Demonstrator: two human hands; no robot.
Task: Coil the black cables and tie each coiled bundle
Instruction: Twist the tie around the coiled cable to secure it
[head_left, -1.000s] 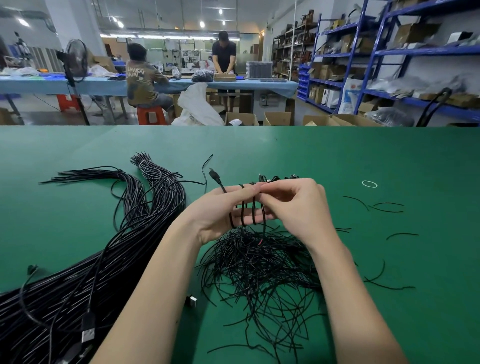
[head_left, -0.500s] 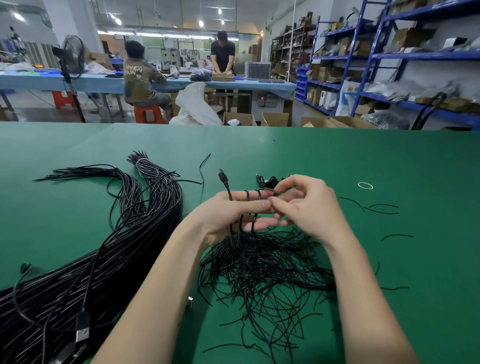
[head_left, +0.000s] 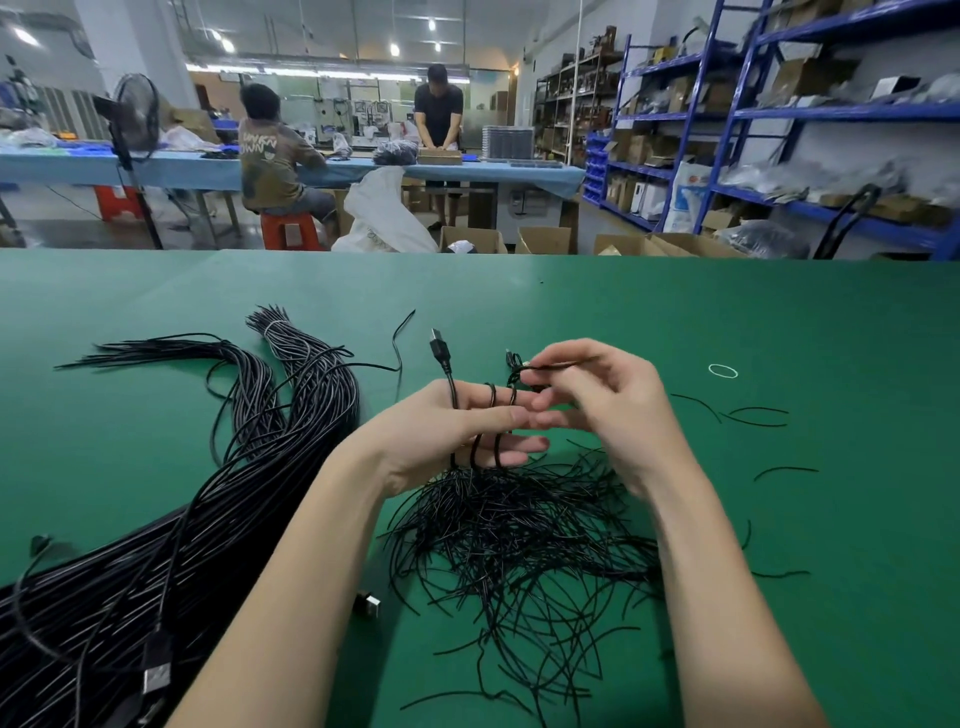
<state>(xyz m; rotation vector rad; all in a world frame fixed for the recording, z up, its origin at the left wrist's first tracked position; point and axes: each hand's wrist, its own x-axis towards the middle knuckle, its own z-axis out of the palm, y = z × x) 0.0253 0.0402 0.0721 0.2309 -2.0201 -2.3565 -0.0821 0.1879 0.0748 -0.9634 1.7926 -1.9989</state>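
A black cable is wound in three loops around the fingers of my left hand, held over the green table. Its USB plug sticks up beyond my knuckles. My right hand is just right of the coil and pinches the cable's other end between thumb and forefinger. Below both hands lies a pile of short black twist ties. A thick bundle of uncoiled black cables stretches along the left side of the table.
Loose ties and a white rubber band lie to the right. A small metal connector sits near my left forearm. Beyond the table two people work at a blue bench; blue shelving stands right.
My right hand lifted from the coil and moved up and right, drawing the cable end away from my left fingers. The loops on my left hand dropped from several to three.
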